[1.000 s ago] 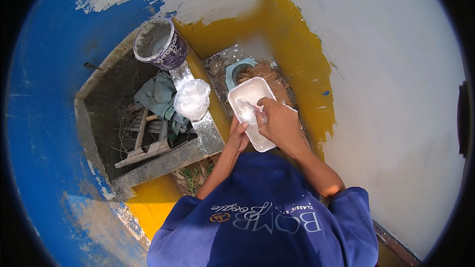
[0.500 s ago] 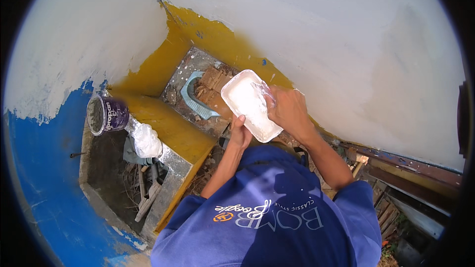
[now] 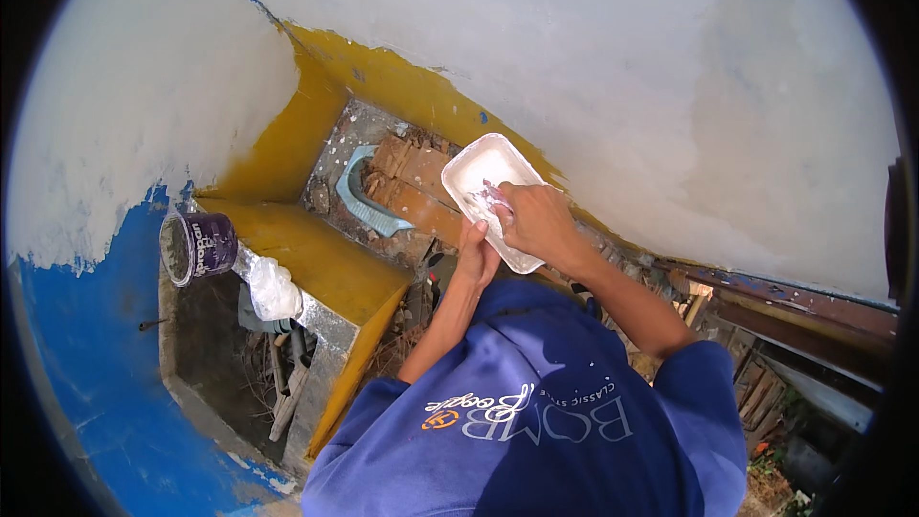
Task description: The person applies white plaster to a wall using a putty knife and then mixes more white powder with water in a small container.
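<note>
White foam, a shallow rectangular tray with rounded corners [image 3: 486, 193], sits up in front of the person's chest, tilted, its far end over the brown brick floor [image 3: 414, 193]. Left hand [image 3: 476, 254] cups the tray's near long edge from below, fingers curled round the rim and holding it. Right hand [image 3: 536, 218] comes in over the tray's right edge, fingers bunched and pressed into the white paste inside; whether they pinch a small tool there, I cannot tell. Both forearms rise from blue sleeves [image 3: 536, 412] at the lower edge.

Just behind the tray's far rim runs a yellow-painted band [image 3: 402, 81] at the foot of a pale plastered wall [image 3: 613, 67], so room on that side is tight. Left of the tray, a curved light-blue fixture [image 3: 362, 201] lies set in the floor, with open floor between it and the hands. Further left a yellow-topped low block [image 3: 316, 263] carries a crumpled white plastic bag [image 3: 274, 289] at its edge and, well apart from the hands, a purple paint bucket [image 3: 199, 245]. Beyond that, a blue-painted wall [image 3: 86, 373] closes off the corner.
</note>
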`<move>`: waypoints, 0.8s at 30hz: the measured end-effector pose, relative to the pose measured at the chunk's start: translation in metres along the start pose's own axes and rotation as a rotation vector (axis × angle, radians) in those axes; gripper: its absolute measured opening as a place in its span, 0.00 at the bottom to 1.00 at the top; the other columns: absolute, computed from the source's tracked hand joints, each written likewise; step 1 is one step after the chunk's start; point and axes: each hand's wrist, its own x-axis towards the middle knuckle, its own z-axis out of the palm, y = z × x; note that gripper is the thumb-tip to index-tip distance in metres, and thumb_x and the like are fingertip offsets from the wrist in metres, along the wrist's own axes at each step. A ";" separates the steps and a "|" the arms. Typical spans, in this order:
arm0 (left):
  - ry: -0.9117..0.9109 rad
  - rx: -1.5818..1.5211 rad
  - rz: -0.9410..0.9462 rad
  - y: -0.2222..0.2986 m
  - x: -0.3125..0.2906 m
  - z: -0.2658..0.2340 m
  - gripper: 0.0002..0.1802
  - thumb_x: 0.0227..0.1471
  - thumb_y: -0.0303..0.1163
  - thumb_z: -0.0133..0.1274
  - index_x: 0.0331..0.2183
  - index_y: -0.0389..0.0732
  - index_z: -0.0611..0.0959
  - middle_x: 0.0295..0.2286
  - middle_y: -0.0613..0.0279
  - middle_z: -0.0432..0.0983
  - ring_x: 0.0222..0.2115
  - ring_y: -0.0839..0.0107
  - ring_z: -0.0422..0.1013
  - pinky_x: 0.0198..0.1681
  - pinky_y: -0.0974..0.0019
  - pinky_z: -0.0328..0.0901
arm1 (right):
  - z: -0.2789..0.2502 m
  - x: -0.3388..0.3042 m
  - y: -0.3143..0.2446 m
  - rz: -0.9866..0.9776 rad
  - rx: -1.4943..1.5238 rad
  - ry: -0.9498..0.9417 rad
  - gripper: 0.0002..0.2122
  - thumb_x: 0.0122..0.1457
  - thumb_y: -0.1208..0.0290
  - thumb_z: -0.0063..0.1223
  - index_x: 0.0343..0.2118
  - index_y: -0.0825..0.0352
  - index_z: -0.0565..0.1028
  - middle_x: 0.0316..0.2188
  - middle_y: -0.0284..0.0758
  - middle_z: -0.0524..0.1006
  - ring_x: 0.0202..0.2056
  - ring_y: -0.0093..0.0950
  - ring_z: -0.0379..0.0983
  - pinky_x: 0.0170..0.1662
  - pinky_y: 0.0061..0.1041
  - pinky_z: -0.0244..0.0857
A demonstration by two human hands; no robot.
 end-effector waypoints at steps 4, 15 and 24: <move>-0.020 0.000 0.004 0.022 0.005 0.008 0.50 0.46 0.42 0.62 0.63 0.38 0.54 0.58 0.55 0.60 0.59 0.62 0.60 0.64 0.58 0.56 | 0.014 0.021 -0.004 0.063 0.029 0.110 0.09 0.53 0.71 0.54 0.29 0.73 0.75 0.19 0.52 0.75 0.25 0.52 0.73 0.31 0.48 0.65; -0.069 0.101 -0.088 0.074 0.009 -0.027 0.53 0.46 0.42 0.62 0.65 0.43 0.49 0.60 0.56 0.55 0.61 0.62 0.55 0.66 0.58 0.52 | 0.025 0.030 -0.056 0.088 0.030 0.098 0.08 0.53 0.71 0.54 0.30 0.73 0.75 0.18 0.53 0.73 0.23 0.53 0.72 0.30 0.48 0.64; -0.080 0.031 -0.134 0.100 0.003 -0.034 0.53 0.46 0.40 0.61 0.65 0.44 0.48 0.61 0.56 0.53 0.62 0.61 0.54 0.65 0.56 0.52 | 0.044 0.057 -0.069 0.192 0.015 0.233 0.08 0.53 0.71 0.53 0.31 0.72 0.76 0.18 0.52 0.73 0.23 0.53 0.72 0.31 0.47 0.65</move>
